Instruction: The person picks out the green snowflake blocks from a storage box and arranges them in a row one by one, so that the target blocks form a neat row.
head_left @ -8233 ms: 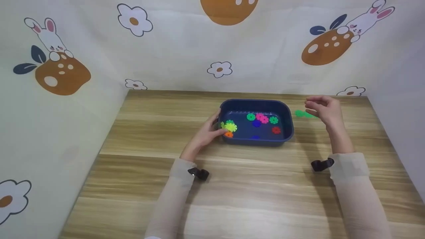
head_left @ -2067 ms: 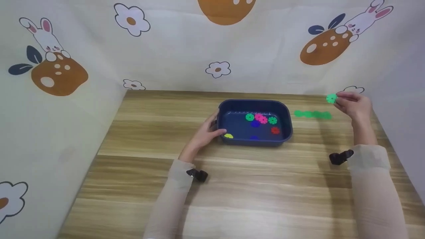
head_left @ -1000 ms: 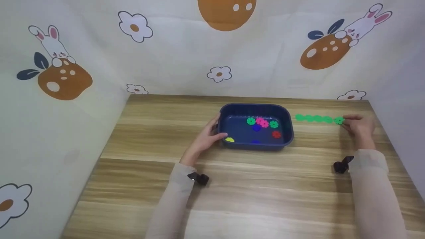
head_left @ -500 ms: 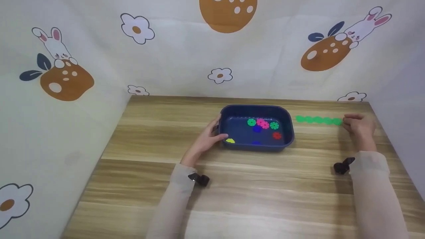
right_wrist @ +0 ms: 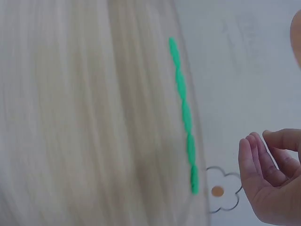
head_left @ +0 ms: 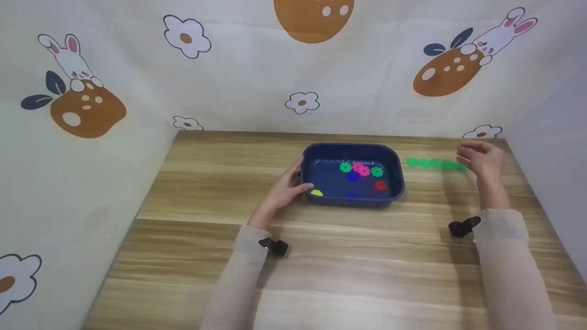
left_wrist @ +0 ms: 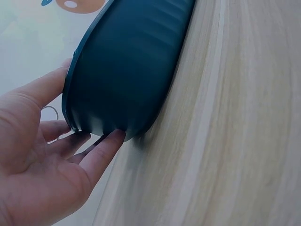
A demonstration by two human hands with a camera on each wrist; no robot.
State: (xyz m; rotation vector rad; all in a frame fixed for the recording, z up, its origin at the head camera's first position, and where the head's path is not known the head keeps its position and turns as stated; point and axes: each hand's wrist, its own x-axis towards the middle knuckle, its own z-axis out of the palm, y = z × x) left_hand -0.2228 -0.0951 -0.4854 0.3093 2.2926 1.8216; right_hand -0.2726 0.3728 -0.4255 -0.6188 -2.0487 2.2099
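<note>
My left hand (head_left: pixel 283 190) grips the left end of a dark blue plastic tub (head_left: pixel 353 201), thumb over the rim; in the left wrist view its fingertips touch the tub's end wall. Inside lie notched plastic discs: green discs (head_left: pixel 377 171), pink discs (head_left: pixel 361 169), a dark blue disc (head_left: pixel 352 176), a red disc (head_left: pixel 380 185), and a partly hidden yellow disc (head_left: pixel 316 192). Right of the tub, several green discs form a straight row (head_left: pixel 431 163) on the table. Above the row's right end hovers my right hand (head_left: pixel 485 161), fingers loosely bent, holding nothing.
The wood-grain table (head_left: pixel 367 266) meets a patterned cloth wall (head_left: pixel 238 68) behind the tub and row. More cloth rises along the left and right sides. Each sleeve cuff carries a small black camera (head_left: pixel 463 227).
Over these seconds the green row has grown rightward. The right hand set a green disc at its right end, let go and lifted slightly left. Several discs at the tub's left are gone from view.
</note>
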